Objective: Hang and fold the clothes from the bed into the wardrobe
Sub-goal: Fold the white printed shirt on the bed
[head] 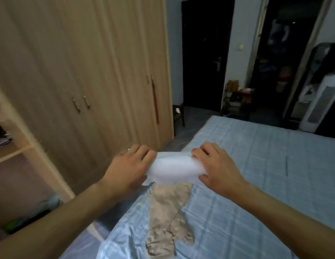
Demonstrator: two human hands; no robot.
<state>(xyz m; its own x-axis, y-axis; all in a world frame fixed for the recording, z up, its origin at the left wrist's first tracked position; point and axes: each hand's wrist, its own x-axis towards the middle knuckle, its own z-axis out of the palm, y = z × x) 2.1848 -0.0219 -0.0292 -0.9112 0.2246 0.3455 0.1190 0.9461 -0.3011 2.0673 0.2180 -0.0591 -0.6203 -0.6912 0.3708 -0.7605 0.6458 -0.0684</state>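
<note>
Both my hands hold a folded white garment [175, 168] in the air above the bed's left edge. My left hand [130, 166] grips its left end and my right hand [218, 166] grips its right end, fingers curled over the top. Under the garment, a crumpled beige piece of clothing [167, 219] lies on the blue checked bedsheet [265, 165]. The wooden wardrobe [78, 62] stands to the left with its doors closed. An open shelf section [15, 152] of it is at the far left.
Dark items and some coloured things sit on the open shelves at far left. A red tassel [155, 101] hangs from a wardrobe handle. A small stool [178, 114], a shoe rack [237, 101], dark doorways and a white fan [316, 107] stand beyond the bed.
</note>
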